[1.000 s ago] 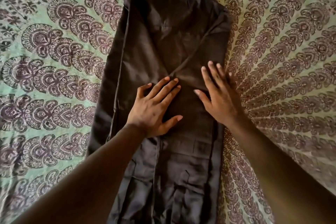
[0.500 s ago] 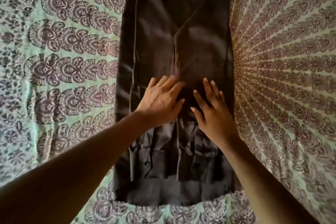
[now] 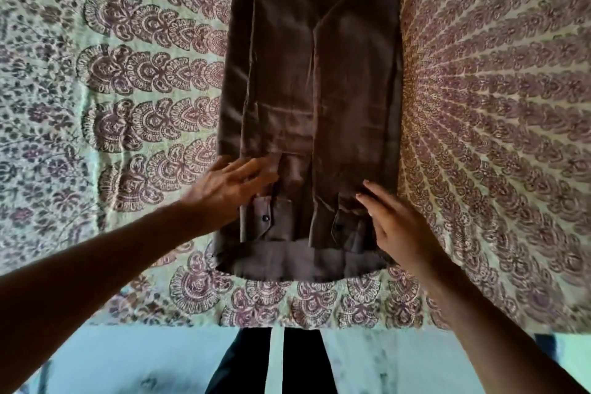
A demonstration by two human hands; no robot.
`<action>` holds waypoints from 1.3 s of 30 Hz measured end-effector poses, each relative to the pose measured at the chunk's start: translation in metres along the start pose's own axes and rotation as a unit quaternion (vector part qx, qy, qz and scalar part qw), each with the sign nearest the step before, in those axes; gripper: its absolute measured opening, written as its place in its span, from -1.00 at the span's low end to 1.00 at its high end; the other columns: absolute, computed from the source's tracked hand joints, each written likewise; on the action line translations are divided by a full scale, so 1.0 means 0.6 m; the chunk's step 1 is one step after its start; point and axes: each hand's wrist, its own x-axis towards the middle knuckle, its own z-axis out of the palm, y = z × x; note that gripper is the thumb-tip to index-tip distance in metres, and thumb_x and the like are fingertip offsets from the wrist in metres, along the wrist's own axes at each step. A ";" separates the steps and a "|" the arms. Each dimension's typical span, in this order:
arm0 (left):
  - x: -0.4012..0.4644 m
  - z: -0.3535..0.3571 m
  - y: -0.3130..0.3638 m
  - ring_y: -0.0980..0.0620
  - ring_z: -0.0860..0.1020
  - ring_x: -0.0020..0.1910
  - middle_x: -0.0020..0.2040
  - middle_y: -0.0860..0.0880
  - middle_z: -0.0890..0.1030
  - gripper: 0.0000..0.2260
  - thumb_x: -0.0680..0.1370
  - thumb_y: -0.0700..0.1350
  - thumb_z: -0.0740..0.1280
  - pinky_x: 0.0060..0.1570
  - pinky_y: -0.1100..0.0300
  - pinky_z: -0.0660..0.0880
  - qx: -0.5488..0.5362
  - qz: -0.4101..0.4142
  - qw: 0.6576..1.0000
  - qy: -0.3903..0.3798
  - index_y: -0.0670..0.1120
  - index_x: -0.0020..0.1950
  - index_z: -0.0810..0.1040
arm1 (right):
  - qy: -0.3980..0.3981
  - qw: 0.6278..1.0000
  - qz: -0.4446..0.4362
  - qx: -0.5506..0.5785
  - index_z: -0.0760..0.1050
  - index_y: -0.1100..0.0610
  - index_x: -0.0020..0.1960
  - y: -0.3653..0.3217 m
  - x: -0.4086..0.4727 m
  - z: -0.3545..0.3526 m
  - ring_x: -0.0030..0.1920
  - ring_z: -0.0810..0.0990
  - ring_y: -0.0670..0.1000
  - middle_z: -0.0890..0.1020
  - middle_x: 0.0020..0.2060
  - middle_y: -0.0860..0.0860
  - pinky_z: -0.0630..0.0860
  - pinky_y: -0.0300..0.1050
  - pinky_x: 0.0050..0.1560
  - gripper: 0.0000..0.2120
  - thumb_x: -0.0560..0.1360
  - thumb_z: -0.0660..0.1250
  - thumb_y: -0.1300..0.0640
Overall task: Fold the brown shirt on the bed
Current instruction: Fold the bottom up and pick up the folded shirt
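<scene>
Brown shirt point(image 3: 316, 105): lying flat on the bed, folded lengthwise into a long narrow strip running away from the near edge, top end cut off by the frame. Sides turned in over the middle, with a long crease down the centre. Two sleeve cuffs lying side by side near the hem, left cuff point(image 3: 265, 217) with a small dark button, right cuff point(image 3: 347, 227) partly under the hand. Hem lying just short of the bed's near edge.

Bedspread point(image 3: 128, 80): pale green, printed with purplish paisley and fan motifs, fanning out in rays on the right side, covering the whole bed under the shirt.

Floor point(image 3: 128, 361): pale blue-green, showing below the bed edge, with dark trouser legs point(image 3: 297, 361) at bottom centre.

Left hand point(image 3: 228, 185): blurred, fingers straight and spread, laid across the shirt's left edge just above the left cuff, gripping nothing.

Right hand point(image 3: 399, 227): fingers straight and close together, resting on the shirt's right edge beside the right cuff, palm turned inward, gripping nothing as far as can be seen.
</scene>
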 end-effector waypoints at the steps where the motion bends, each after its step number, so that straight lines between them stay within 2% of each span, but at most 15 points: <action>1: -0.031 0.006 -0.011 -0.16 0.54 0.37 0.52 -0.12 0.45 -0.17 0.27 -0.34 0.46 0.20 -0.08 0.47 0.015 0.020 1.000 0.002 0.01 0.52 0.40 | 0.005 1.000 -0.015 -0.024 0.57 0.20 0.39 0.017 -0.013 -0.005 0.24 0.64 0.24 0.54 0.41 0.17 0.67 0.19 0.12 -0.39 0.37 0.45 0.50; 5: -0.098 0.011 -0.023 -0.11 0.38 0.54 0.67 -0.08 0.21 -0.11 0.33 -0.39 0.39 0.26 -0.13 0.41 0.057 0.078 0.995 -0.020 0.03 0.64 0.27 | -0.060 0.989 -0.070 -0.115 0.33 -0.07 0.59 0.070 -0.043 -0.016 0.38 0.50 0.26 0.36 0.53 0.24 0.63 0.15 0.13 -0.05 0.34 0.27 0.59; 9: -0.072 0.013 -0.027 -0.12 0.46 0.50 0.60 -0.06 0.37 -0.31 0.44 -0.20 0.44 0.32 -0.16 0.40 0.100 0.140 0.984 -0.035 -0.02 0.58 0.38 | -0.087 0.966 -0.151 -0.193 0.18 -0.30 0.60 0.079 -0.037 -0.007 0.45 0.39 0.33 0.28 0.57 0.25 0.47 0.29 0.24 0.00 0.41 0.31 0.51; 13: -0.046 0.011 -0.037 -0.13 0.55 0.38 0.51 -0.04 0.49 -0.51 0.53 -0.08 0.25 0.31 -0.13 0.40 0.094 0.168 0.980 -0.039 -0.02 0.48 0.48 | -0.066 0.953 -0.207 -0.209 0.23 -0.31 0.57 0.082 -0.007 0.002 0.41 0.35 0.31 0.26 0.53 0.26 0.44 0.32 0.25 0.01 0.35 0.50 0.41; 17: -0.041 0.019 -0.026 -0.13 0.59 0.31 0.43 -0.05 0.56 -0.46 0.37 -0.11 0.53 0.25 -0.07 0.41 0.050 0.134 0.989 -0.027 -0.02 0.37 0.60 | -0.005 0.943 -0.273 -0.188 0.52 -0.22 0.39 0.078 0.012 0.004 0.40 0.32 0.22 0.24 0.52 0.15 0.32 0.26 0.28 -0.29 0.35 0.44 0.32; 20: -0.040 0.024 -0.015 -0.07 0.57 0.27 0.36 0.02 0.60 -0.66 0.45 -0.04 0.39 0.22 0.00 0.36 -0.025 0.077 0.997 0.011 0.03 0.22 0.65 | 0.005 0.951 -0.274 -0.141 0.64 -0.11 0.23 0.058 0.014 0.012 0.41 0.34 0.18 0.32 0.51 0.08 0.34 0.23 0.24 -0.55 0.39 0.48 0.21; 23: -0.021 0.016 -0.004 0.05 0.61 0.17 0.21 0.10 0.66 -0.70 0.44 -0.18 0.32 0.20 -0.02 0.47 -0.136 -0.002 0.989 0.059 0.04 0.12 0.67 | -0.001 0.975 -0.205 -0.083 0.66 -0.01 0.16 0.037 0.012 0.014 0.44 0.37 0.18 0.42 0.51 0.07 0.34 0.25 0.23 -0.65 0.39 0.58 0.15; 26: 0.008 -0.017 0.003 0.40 0.61 0.01 -0.03 0.37 0.66 -0.63 0.42 -0.34 0.37 0.02 0.40 0.54 -0.310 -0.106 0.937 0.124 0.06 0.07 0.67 | 0.061 0.990 -0.127 -0.017 0.64 0.04 0.16 0.013 0.018 0.000 0.43 0.34 0.19 0.39 0.51 0.09 0.32 0.21 0.26 -0.72 0.45 0.48 0.06; 27: 0.023 -0.035 0.004 0.42 0.62 -0.01 -0.07 0.40 0.66 -0.65 0.44 -0.32 0.38 -0.03 0.46 0.53 -0.343 -0.123 0.921 0.134 0.09 0.07 0.66 | 0.087 0.991 -0.097 0.012 0.60 0.02 0.16 0.010 0.026 -0.010 0.43 0.34 0.19 0.38 0.50 0.08 0.31 0.21 0.28 -0.71 0.45 0.48 0.04; 30: 0.082 -0.094 -0.021 0.25 0.67 -0.10 -0.08 0.18 0.73 -0.75 0.47 -0.33 0.45 -0.13 0.30 0.61 -0.439 -0.139 0.877 0.141 0.00 0.00 0.69 | 0.151 0.975 -0.008 0.161 0.56 -0.01 0.17 0.011 0.087 -0.047 0.39 0.44 0.18 0.46 0.44 0.05 0.37 0.27 0.34 -0.72 0.48 0.46 0.00; 32: 0.126 -0.126 -0.049 0.31 0.63 -0.22 -0.22 0.21 0.71 -0.73 0.43 -0.28 0.55 -0.20 0.40 0.56 -0.509 -0.173 0.829 0.156 0.12 -0.13 0.72 | 0.191 0.949 0.037 0.247 0.61 0.10 0.15 0.014 0.151 -0.074 0.27 0.58 -0.06 0.59 0.28 0.03 0.54 0.01 0.25 -0.77 0.51 0.44 0.11; 34: 0.170 -0.130 -0.083 0.32 0.62 -0.28 -0.30 0.23 0.70 -0.71 0.44 -0.28 0.54 -0.21 0.42 0.55 -0.537 -0.229 0.795 0.164 0.15 -0.23 0.74 | 0.215 0.933 0.105 0.269 0.63 0.15 0.13 0.024 0.225 -0.095 0.02 0.59 -0.36 0.66 0.01 -0.01 0.49 -0.42 0.00 -0.80 0.51 0.39 0.24; 36: 0.199 -0.119 -0.116 0.29 0.64 -0.29 -0.33 0.18 0.70 -0.68 0.56 -0.37 0.41 -0.21 0.40 0.57 -0.548 -0.316 0.759 0.152 0.03 -0.20 0.76 | 0.173 0.914 0.216 0.295 0.64 0.16 0.18 0.048 0.300 -0.093 0.00 0.63 -0.21 0.70 0.00 0.07 0.48 -0.33 -0.02 -0.77 0.53 0.41 0.26; 38: 0.215 -0.102 -0.146 0.07 0.70 -0.06 -0.11 -0.01 0.74 -0.86 0.60 -0.30 0.39 -0.01 0.23 0.63 -0.546 -0.396 0.726 0.131 -0.16 0.10 0.71 | 0.124 0.897 0.305 0.296 0.64 0.23 0.19 0.076 0.353 -0.073 0.07 0.66 0.06 0.71 0.06 0.14 0.47 -0.19 0.00 -0.72 0.54 0.48 0.12; 39: 0.223 -0.102 -0.150 -0.03 0.69 0.03 0.06 -0.14 0.72 -0.81 0.62 -0.26 0.39 0.09 0.14 0.64 -0.552 -0.423 0.708 0.121 -0.21 0.23 0.65 | 0.120 0.891 0.332 0.286 0.64 0.25 0.15 0.086 0.368 -0.063 0.04 0.65 0.10 0.70 0.02 0.14 0.45 -0.15 -0.04 -0.68 0.52 0.51 0.05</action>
